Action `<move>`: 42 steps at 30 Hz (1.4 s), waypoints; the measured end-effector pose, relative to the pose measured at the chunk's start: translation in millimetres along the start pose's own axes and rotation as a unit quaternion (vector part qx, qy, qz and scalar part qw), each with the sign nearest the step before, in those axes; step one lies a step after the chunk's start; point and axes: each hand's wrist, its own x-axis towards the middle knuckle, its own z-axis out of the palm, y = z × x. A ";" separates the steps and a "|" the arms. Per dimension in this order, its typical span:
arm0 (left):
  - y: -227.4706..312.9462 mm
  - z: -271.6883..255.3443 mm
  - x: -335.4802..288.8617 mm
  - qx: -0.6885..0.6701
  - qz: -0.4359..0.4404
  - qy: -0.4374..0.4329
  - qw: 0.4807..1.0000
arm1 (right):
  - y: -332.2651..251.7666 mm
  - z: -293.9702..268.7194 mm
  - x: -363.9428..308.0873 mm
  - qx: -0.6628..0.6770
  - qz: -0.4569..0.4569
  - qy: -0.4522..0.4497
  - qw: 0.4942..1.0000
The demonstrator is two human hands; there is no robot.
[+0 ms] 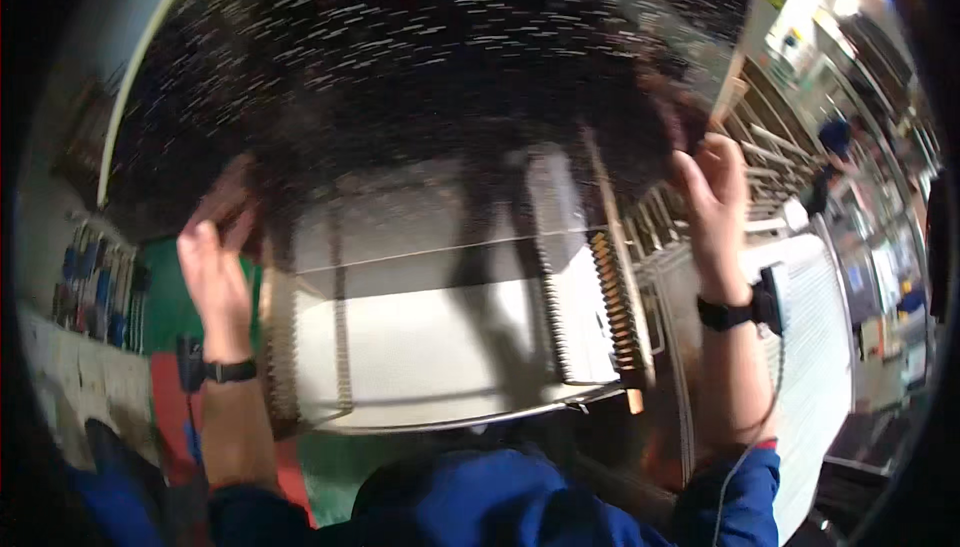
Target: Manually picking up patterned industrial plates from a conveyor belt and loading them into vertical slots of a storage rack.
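Note:
A large dark glossy panel (430, 97), flecked with light streaks, fills the upper part of the head view and mirrors my hands and the white bed below it. My left hand (217, 282) is at its lower edge on the left, fingers bent up against it and partly blurred. Toward the panel's lower right corner, my right hand (718, 207) has thumb and fingers around the edge. The fingers behind the panel are hidden. Under the lower edge lies a white bed (430, 352), with toothed strips (553, 317) along its sides.
A wooden slatted rack (765, 162) stands beyond my right hand. Nearer on the right is a white ribbed surface (810, 347). Another person (835, 137) is at the far right. Small items hang in a row (100, 287) at the left, beside green flooring (165, 292).

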 end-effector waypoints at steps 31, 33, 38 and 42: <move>-29.8 23.1 -10.7 -0.021 0.011 -0.040 0.999 | 108.4 -40.6 -77.0 -0.094 0.049 -0.048 0.993; -29.7 17.0 -13.6 -0.018 -0.034 -0.014 0.999 | 111.3 -30.6 -80.9 -0.171 0.002 -0.057 0.984; -30.4 1.4 -16.0 0.054 -0.046 0.012 0.997 | 93.5 2.3 -73.2 -0.227 0.057 -0.125 0.964; -45.3 0.2 -13.1 0.039 -0.012 0.007 0.999 | 99.9 -9.2 -68.4 -0.309 -0.013 -0.145 0.940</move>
